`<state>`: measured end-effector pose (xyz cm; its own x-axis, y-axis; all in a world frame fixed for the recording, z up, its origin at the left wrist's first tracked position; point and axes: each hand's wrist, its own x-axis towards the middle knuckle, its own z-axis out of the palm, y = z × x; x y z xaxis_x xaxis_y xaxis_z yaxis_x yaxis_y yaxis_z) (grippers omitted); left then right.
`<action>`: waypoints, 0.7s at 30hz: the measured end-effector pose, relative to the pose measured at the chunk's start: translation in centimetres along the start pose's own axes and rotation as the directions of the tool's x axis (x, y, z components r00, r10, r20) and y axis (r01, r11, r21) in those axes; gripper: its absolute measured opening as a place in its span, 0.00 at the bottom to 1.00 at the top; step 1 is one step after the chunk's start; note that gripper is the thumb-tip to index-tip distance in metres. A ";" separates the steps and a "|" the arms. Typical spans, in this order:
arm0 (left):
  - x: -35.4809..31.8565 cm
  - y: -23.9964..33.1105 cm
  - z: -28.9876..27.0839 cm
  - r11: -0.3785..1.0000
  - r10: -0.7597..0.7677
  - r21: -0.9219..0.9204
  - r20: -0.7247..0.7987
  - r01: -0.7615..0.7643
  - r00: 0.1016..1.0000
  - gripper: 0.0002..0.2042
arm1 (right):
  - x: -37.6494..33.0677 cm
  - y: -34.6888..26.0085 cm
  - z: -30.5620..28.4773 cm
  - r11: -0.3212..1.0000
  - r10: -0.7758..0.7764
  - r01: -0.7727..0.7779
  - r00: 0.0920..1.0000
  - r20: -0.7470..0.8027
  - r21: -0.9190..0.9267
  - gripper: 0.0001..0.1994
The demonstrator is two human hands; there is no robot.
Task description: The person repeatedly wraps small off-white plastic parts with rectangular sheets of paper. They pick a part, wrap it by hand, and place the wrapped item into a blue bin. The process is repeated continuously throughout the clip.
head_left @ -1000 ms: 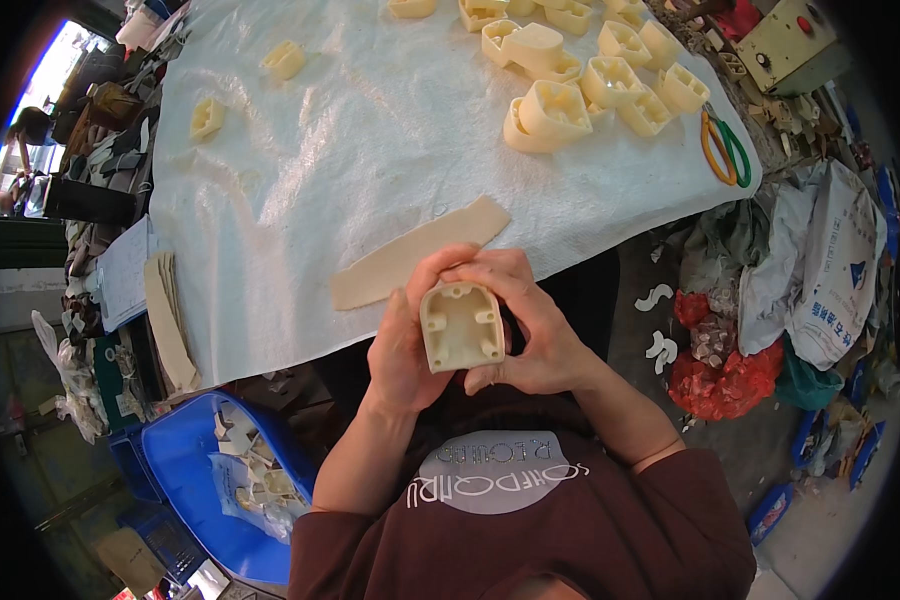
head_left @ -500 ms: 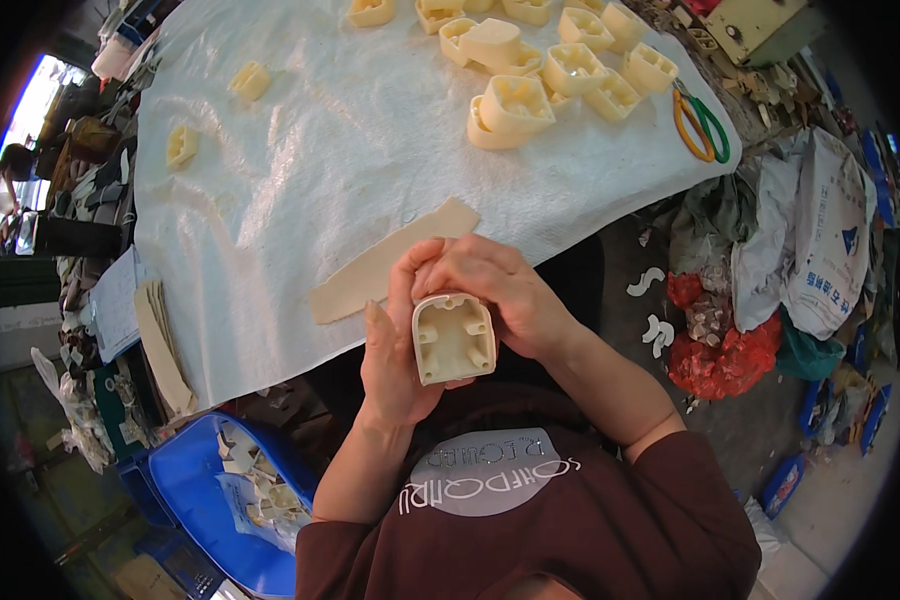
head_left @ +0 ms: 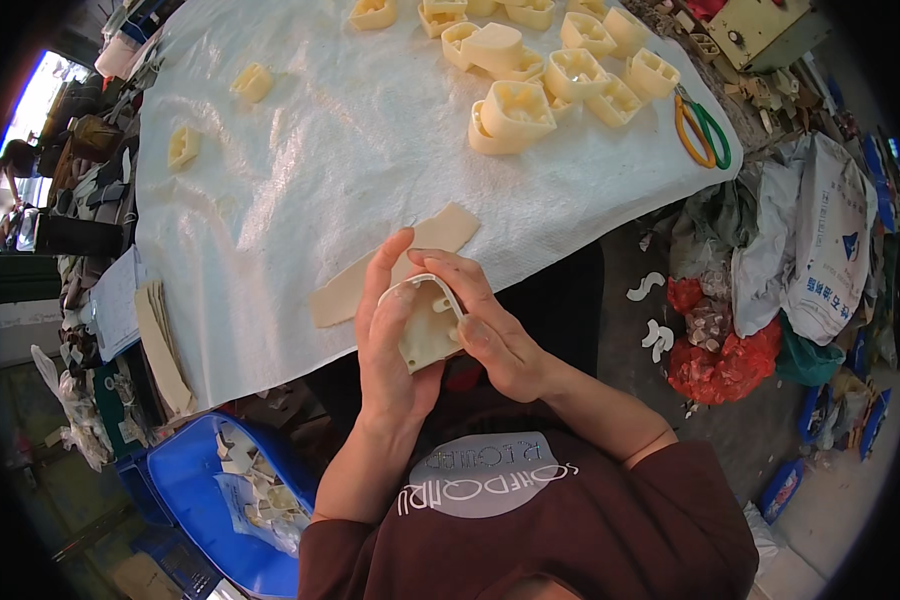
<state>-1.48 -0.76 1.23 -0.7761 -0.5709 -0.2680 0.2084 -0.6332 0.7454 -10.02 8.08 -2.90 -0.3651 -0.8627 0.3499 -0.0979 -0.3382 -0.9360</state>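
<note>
A cream plastic housing point(head_left: 430, 335), hollow with small posts inside, sits between my two hands just off the near edge of the white sheet. My left hand point(head_left: 382, 355) is closed round its left side, thumb across the open face. On the other side my right hand point(head_left: 498, 342) grips the right wall and rim with bent fingers. The housing is tilted, its open side facing up toward me, and the fingers hide part of its walls. Just beyond the hands a flat beige strip point(head_left: 452, 228) lies on the white sheet point(head_left: 270, 200).
Several cream housings point(head_left: 515, 110) are heaped at the far side, with two small ones apart at the left. Orange-and-green-handled scissors point(head_left: 705, 135) lie at the right edge. A stack of beige strips point(head_left: 160, 345) rests at left. A blue bin point(head_left: 195, 470) holds scraps below.
The housing has turned and tilted in my hands. My right hand has moved from over its top to its right side, and my left fingers have straightened upward.
</note>
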 end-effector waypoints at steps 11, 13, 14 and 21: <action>-0.6 -1.0 0.0 0.973 -0.046 -0.219 0.134 0.075 0.990 0.30 | 0.2 -0.3 -0.7 0.995 0.090 -0.093 0.988 -0.127 -0.022 0.26; -0.5 -0.6 0.1 0.963 -0.070 -0.250 0.129 0.100 0.989 0.34 | 0.9 -1.2 -1.2 0.948 -0.085 0.046 0.990 -0.112 -0.314 0.34; -0.5 -0.3 0.1 0.991 -0.065 -0.110 0.108 0.077 0.992 0.34 | 1.2 -2.1 -1.4 0.875 -0.116 0.098 0.993 -0.008 -0.473 0.36; -1.3 -0.2 -0.4 0.819 0.282 0.462 0.194 -0.341 0.940 0.35 | 1.4 -3.4 -2.4 0.832 -0.061 0.003 0.994 -0.087 -0.554 0.36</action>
<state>-0.26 -0.09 1.21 -0.7861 -0.6134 0.0764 0.1601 -0.0826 0.9836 -12.42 8.91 0.66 -0.4379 -0.8042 0.4018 -0.5956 -0.0753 -0.7998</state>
